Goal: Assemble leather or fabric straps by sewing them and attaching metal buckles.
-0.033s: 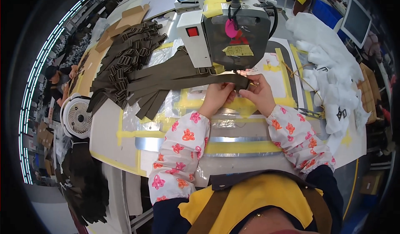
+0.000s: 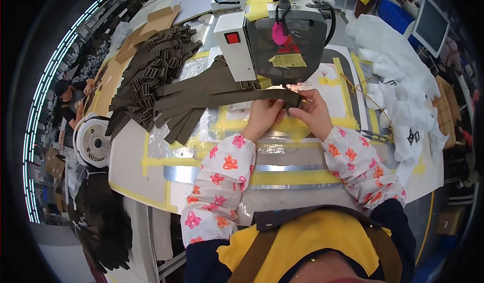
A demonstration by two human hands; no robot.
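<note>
A long dark olive webbing strap (image 2: pixel 222 99) runs from the left to under the sewing machine head (image 2: pixel 285 41). My left hand (image 2: pixel 264 118) pinches its lower edge just left of the needle area. My right hand (image 2: pixel 315 114) grips the strap's right end, where a dark buckle partly shows between the fingers. The fingertips of both hands are close together, below the machine head. Other straps (image 2: pixel 186 124) lie stacked beneath and left of the held one, and a heap of straps with metal buckles (image 2: pixel 151 74) spreads farther left.
White wrapped bundles (image 2: pixel 403 81) cover the table's right side, with scissors (image 2: pixel 375 136) beside them. A white fan (image 2: pixel 94 141) stands at the left edge. Dark fabric (image 2: pixel 101 217) hangs below it. Another person (image 2: pixel 68 99) works at the far left.
My left hand and forearm have shifted very slightly to the right. The right hand and the strap look almost the same.
</note>
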